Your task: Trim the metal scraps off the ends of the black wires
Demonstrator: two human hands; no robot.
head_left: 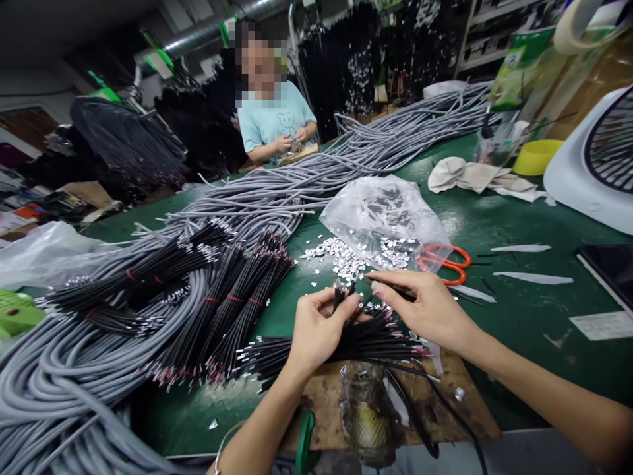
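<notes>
My left hand [319, 326] is closed, its thumb and fingers pinching short black wires [338, 298] whose ends point up. Close to its fingertips, my right hand [428, 303] grips a slim dark tool [395, 287], its tip directed at the wires; its exact kind is hard to make out. Under both hands lies a loose bundle of black wires [366, 344] with stripped, silvery and reddish ends. Just beyond is a scatter of small shiny metal pieces [341, 257], spilling from a clear plastic bag [386, 211].
Orange-handled scissors [462, 257] lie right of the bag. Tied black wire bundles [232, 300] and long grey cables [93, 363] cover the left. A wooden board [465, 396] sits at the front edge, a fan [588, 158] at right. Across the table sits a person [277, 122].
</notes>
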